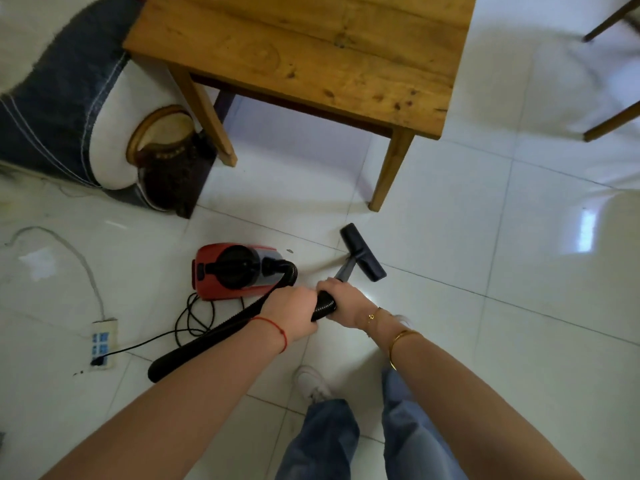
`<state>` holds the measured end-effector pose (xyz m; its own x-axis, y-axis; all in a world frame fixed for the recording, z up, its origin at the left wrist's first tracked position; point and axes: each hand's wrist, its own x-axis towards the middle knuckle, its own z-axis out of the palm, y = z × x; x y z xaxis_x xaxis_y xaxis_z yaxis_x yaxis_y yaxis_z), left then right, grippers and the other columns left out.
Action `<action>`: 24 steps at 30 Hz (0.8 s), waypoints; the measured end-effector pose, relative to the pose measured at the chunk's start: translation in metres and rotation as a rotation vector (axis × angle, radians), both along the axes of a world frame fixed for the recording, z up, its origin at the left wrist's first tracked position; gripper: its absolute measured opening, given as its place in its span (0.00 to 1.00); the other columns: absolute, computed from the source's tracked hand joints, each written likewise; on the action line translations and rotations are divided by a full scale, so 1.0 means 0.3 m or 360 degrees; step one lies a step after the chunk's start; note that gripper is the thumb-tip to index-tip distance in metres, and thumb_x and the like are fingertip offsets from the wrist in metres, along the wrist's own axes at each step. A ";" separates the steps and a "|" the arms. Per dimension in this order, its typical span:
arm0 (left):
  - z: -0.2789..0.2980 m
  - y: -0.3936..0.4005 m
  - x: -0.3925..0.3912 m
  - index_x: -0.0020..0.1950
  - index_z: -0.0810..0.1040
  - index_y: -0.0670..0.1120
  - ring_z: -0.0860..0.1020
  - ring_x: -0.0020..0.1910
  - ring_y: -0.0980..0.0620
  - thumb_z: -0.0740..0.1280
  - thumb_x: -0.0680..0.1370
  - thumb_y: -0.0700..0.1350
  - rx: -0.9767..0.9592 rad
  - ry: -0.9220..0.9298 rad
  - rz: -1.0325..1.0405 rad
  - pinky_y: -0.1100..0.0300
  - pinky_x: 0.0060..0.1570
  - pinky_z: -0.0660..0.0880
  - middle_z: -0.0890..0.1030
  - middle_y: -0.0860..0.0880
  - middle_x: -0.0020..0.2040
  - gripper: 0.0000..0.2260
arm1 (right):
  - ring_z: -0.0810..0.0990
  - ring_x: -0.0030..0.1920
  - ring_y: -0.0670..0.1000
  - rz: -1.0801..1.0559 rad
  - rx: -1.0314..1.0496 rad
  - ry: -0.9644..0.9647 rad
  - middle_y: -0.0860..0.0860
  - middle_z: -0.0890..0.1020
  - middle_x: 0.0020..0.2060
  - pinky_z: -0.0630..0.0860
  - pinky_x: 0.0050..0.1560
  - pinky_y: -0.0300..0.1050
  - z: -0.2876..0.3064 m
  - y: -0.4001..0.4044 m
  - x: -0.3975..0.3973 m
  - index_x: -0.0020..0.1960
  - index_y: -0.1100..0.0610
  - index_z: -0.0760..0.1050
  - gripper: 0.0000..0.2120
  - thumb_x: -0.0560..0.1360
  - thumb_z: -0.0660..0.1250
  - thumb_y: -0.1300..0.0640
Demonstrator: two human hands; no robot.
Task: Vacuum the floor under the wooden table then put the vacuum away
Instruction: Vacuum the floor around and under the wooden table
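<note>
A red and black canister vacuum (pixel 235 271) sits on the white tiled floor in front of the wooden table (pixel 311 53). Its black ribbed hose (pixel 207 337) loops from the canister toward me. My left hand (pixel 291 313) is closed around the hose. My right hand (pixel 346 303) grips the hose end where the wand begins. The black floor nozzle (pixel 363 252) rests on the tiles just short of the table's near right leg (pixel 391 168).
A white power strip (pixel 102 342) lies at the left with the vacuum's black cord (pixel 194 320) plugged in and coiled nearby. A sofa with a dark blanket (pixel 62 95) stands left of the table. Chair legs (pixel 613 123) show at the upper right. My shoe (pixel 311 382) is below my hands.
</note>
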<state>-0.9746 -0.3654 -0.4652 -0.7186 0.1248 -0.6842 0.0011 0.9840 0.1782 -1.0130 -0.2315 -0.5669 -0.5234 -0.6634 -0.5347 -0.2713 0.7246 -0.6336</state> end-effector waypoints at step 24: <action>-0.117 0.743 -0.724 0.57 0.74 0.43 0.79 0.45 0.47 0.65 0.76 0.44 0.0002 0.0152 0.0094 0.59 0.38 0.68 0.80 0.46 0.49 0.11 | 0.74 0.50 0.56 -0.0039 0.0158 0.0109 0.55 0.77 0.48 0.72 0.54 0.48 -0.114 0.736 -0.757 0.52 0.56 0.73 0.12 0.70 0.71 0.60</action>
<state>-1.1918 -0.1426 -0.5004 -0.7865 0.0810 -0.6122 -0.0401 0.9825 0.1816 -1.2402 -0.0107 -0.6011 -0.5766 -0.5957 -0.5592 -0.2929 0.7896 -0.5391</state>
